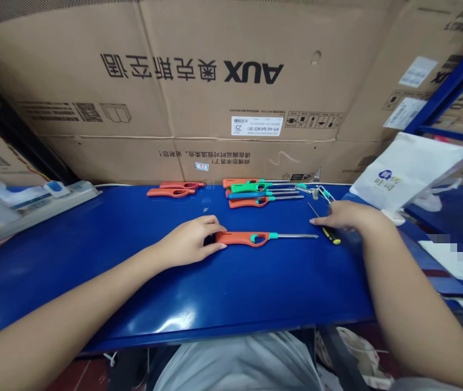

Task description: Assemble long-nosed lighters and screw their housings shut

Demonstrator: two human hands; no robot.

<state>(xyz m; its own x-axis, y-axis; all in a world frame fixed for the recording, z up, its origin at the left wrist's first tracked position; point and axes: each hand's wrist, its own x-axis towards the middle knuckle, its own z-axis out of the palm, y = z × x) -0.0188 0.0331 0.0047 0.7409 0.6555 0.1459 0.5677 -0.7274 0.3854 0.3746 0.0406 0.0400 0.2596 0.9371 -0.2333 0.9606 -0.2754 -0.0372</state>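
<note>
My left hand [194, 239] pinches the butt end of an orange gas lighter [239, 238] between thumb and fingers. The lighter lies flat, its green-collared metal nozzle pointing right. My right hand [343, 214] is over a screwdriver [333, 237] with a yellow and black handle, a stretched digit crossing its shaft; the other fingers are partly hidden. Behind lie several long-nozzle lighters in a group, among them a green one [247, 187] and a blue one [247, 194]. Two orange-red lighter bodies [171, 193] without visible nozzles rest further left. Tiny metal pieces [205, 209] lie near my left hand.
A large cardboard box [198, 103] stands along the back edge of the blue table [231, 293]. Small loose parts [316, 193] lie beyond my right hand. A white bag [406, 168] sits at the right, a power strip [68, 198] at the left. Blue shelf posts [451, 89] rise at right.
</note>
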